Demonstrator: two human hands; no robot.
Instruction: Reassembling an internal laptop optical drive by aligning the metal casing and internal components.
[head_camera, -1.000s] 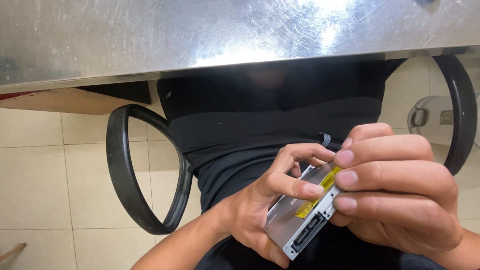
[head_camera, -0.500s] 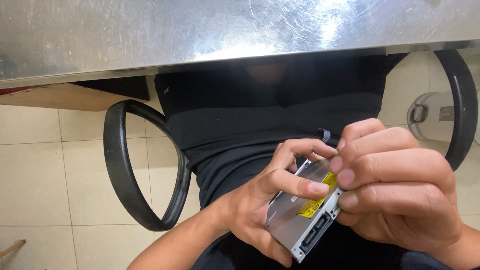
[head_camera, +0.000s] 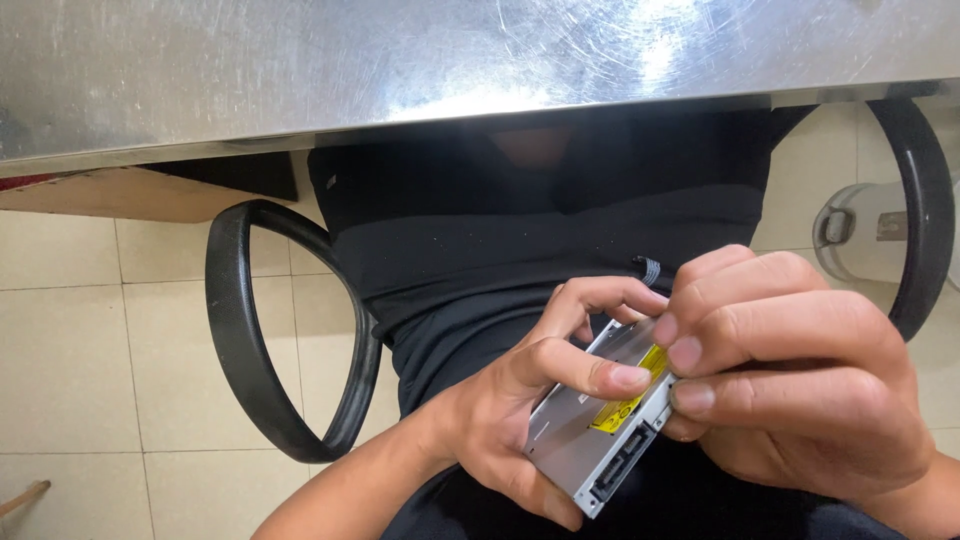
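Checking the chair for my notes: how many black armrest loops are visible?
2: the left armrest over the tiled floor, and the right armrest, partly behind the right hand.

The left hand (head_camera: 510, 410) is curled, its fingers (head_camera: 600, 375) bent inward. The right hand (head_camera: 800, 390) is closed opposite it, touching fingertips.

A scratched steel desk (head_camera: 300, 70) is filling the top of the view, its near edge running left to right. Nothing is showing on its surface. Below it, a beige tiled floor (head_camera: 100, 350) is lying under the chair.
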